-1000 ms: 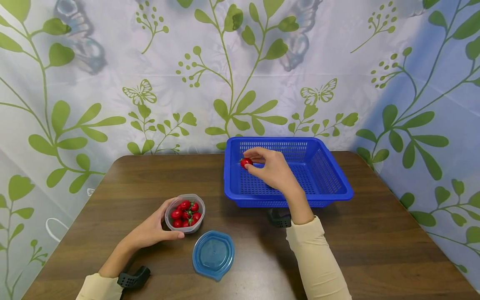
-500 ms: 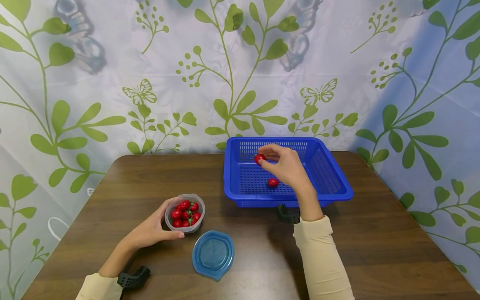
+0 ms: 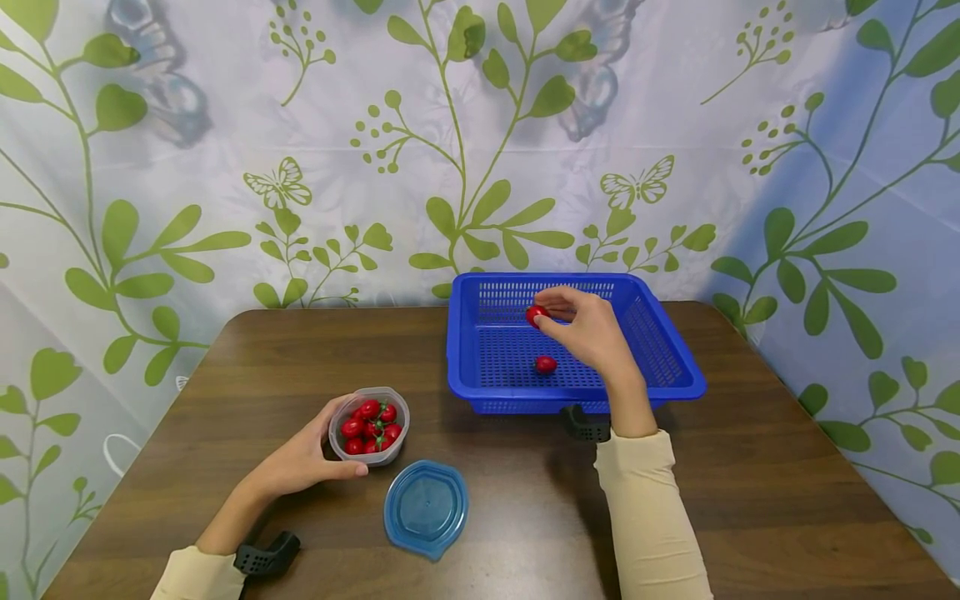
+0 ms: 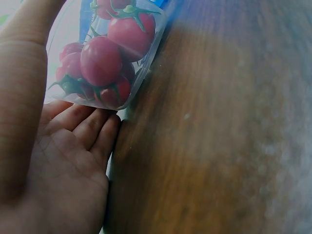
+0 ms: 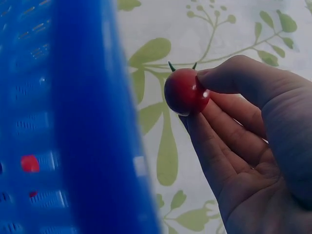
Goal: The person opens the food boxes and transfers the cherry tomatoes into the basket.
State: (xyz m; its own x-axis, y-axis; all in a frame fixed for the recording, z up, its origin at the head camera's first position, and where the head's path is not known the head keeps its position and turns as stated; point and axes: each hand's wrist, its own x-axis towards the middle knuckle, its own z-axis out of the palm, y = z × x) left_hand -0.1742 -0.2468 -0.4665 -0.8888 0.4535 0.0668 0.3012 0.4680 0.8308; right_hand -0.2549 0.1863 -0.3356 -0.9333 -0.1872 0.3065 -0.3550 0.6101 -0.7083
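Observation:
A small clear plastic container (image 3: 406,417) holding several cherry tomatoes (image 3: 371,427) stands on the table at centre left. My left hand (image 3: 309,457) rests against its left side, thumb extended along the near side; the left wrist view shows the fingers (image 4: 90,124) fairly straight, their tips at the container wall. Over the blue basket (image 3: 465,385), my right hand (image 3: 585,329) pinches one cherry tomato (image 5: 184,91) between thumb and fingertips, its green stem end pointing up in the right wrist view. Another cherry tomato (image 3: 545,365) lies on the basket floor, below the hand.
A blue plastic lid (image 3: 427,508) lies flat on the wooden table (image 3: 517,517), right of and nearer than the container. The basket's raised, slotted walls stand near the table's far edge. Behind the table hangs a leaf-patterned cloth (image 3: 480,125).
My right hand has moved right over the basket, still pinching its tomato, uncovering the tomato on the basket floor. The left hand and container have stayed in place.

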